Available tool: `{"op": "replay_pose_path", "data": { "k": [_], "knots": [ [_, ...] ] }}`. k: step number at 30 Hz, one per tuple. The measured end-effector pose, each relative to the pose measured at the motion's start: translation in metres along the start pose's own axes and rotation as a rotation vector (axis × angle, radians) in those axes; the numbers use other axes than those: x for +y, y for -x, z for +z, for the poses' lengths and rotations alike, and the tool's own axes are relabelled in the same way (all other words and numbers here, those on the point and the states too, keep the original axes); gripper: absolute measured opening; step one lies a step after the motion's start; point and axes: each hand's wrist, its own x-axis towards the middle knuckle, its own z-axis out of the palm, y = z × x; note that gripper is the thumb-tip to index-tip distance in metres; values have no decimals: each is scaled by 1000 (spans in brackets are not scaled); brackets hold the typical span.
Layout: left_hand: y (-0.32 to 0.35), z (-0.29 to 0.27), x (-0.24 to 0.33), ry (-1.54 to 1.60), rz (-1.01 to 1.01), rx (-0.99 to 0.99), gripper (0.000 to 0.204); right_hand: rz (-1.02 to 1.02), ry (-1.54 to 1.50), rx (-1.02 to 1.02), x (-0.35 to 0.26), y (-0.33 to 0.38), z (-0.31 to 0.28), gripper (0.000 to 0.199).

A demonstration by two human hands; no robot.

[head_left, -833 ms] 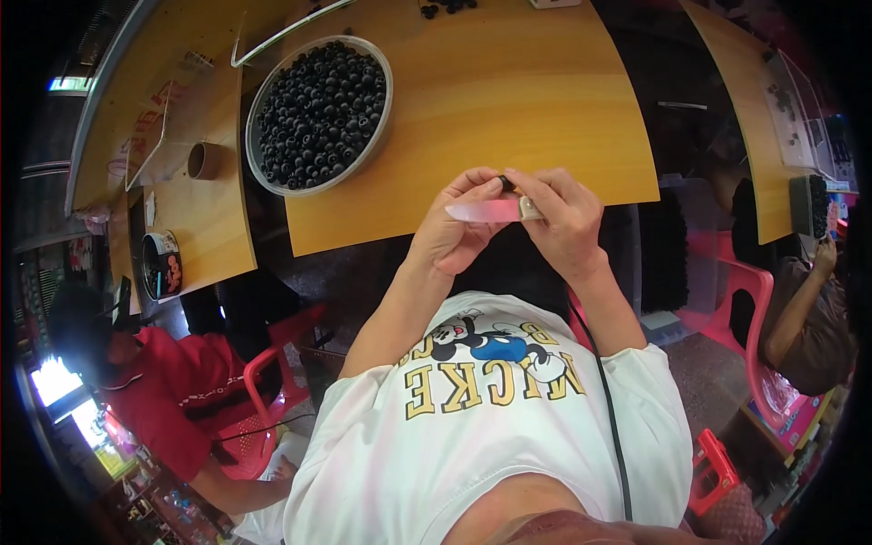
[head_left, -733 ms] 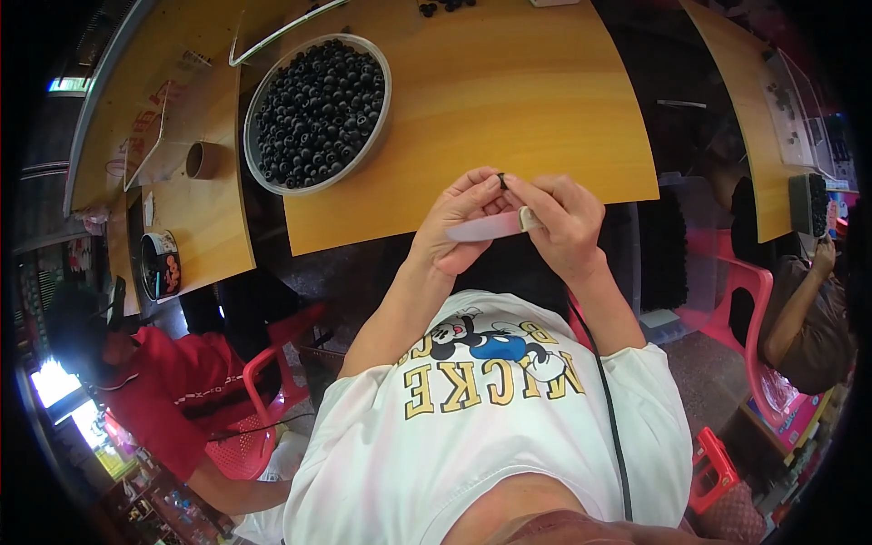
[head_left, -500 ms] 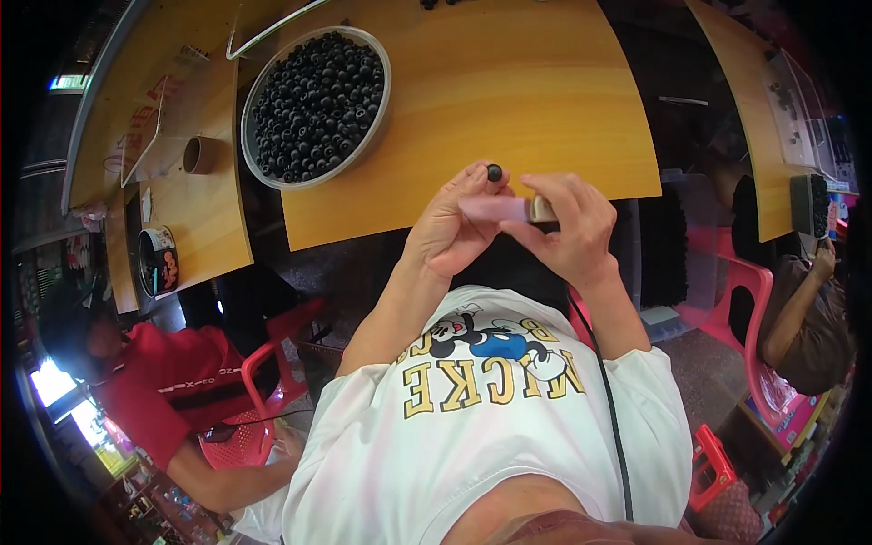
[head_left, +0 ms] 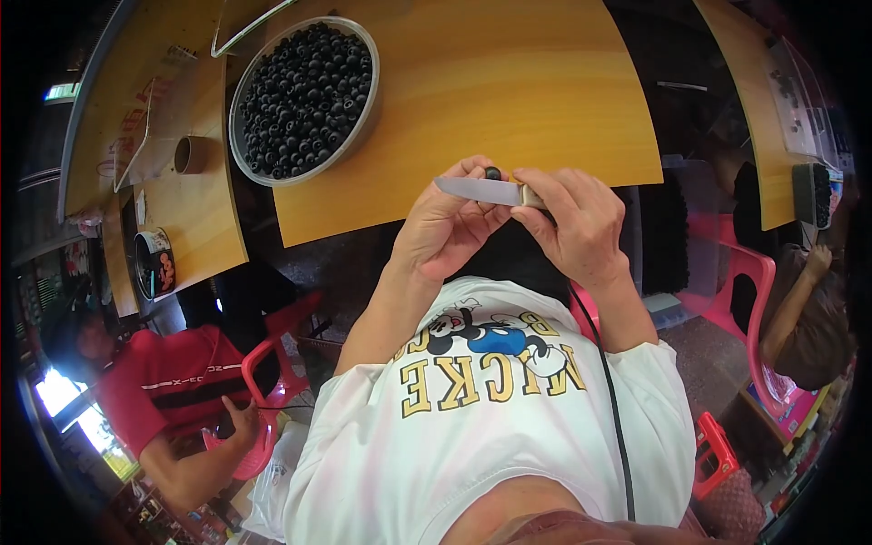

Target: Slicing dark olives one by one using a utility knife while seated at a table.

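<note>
Left hand [head_left: 445, 232]: clenched; a small dark berry [head_left: 492, 173] is pinched at the fingertips, above the near table [head_left: 509, 100] edge.
Right hand [head_left: 577, 227]: closed around a knife [head_left: 481, 191], blade pointed left, just beside the berry.
Bowl [head_left: 359, 127]: far left, seen full of dark berries.
Progress: judged early; one berry in hand, the heap left.

Yellow wooden table [head_left: 509, 100]: round bowl [head_left: 238, 100] of small dark fruits. Adjacent table [head_left: 195, 213]: tape roll [head_left: 189, 154], tin [head_left: 154, 263].
</note>
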Motion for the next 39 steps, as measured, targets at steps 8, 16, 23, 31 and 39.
{"op": "replay_pose_path", "data": {
  "k": [8,16,23,31,39],
  "knots": [
    [-3,-1,-4,22,1,-14,25,1,2,9,3,2,3,29],
    [-5,-11,-7,15,17,-77,23,-1,-6,-5,2,3,2,28],
    [-5,-6,-9,13,-2,-34,24,-35,-11,15,9,7,0,29],
    [-5,-13,-12,78,-53,-209,14,40,140,-4,40,12,-4,23],
    [6,-3,12,-28,143,-95,19,325,-9,155,73,17,6,19]
  ]
}}
